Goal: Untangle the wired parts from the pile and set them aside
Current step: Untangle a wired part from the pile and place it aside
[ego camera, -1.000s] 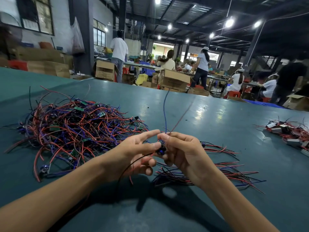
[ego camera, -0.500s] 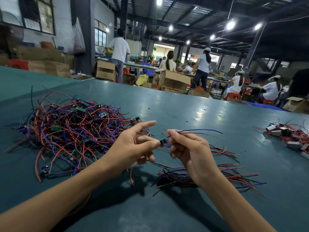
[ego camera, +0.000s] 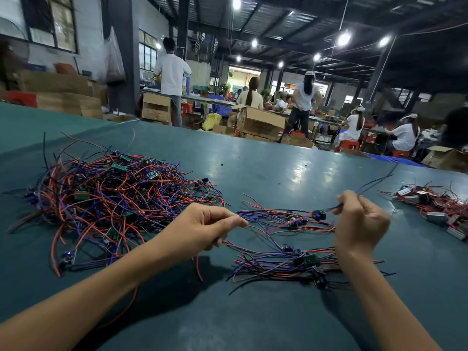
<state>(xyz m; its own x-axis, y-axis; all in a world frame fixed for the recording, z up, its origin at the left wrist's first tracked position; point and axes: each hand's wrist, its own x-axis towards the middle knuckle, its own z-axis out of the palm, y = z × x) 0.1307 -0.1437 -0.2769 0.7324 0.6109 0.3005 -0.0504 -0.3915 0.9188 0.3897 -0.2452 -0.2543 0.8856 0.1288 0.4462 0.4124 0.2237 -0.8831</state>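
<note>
Fingertips of left hand are pinching a thin wire; right hand is gripping wired part's blue lead.

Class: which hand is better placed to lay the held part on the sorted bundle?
Right. The right hand grips the wire beside the part, close to the sorted bundle; the left hand pinches only a wire tip.

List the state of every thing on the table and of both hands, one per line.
Tangled pile, knotted, lying at the left of the table.
Wired part, held stretched between both hands.
Left hand, pinches its red wire.
Right hand, grips its blue wire.
Sorted bundle, lying apart from the pile, wires roughly parallel.
Right heap, lying apart near the table's right edge.
</note>
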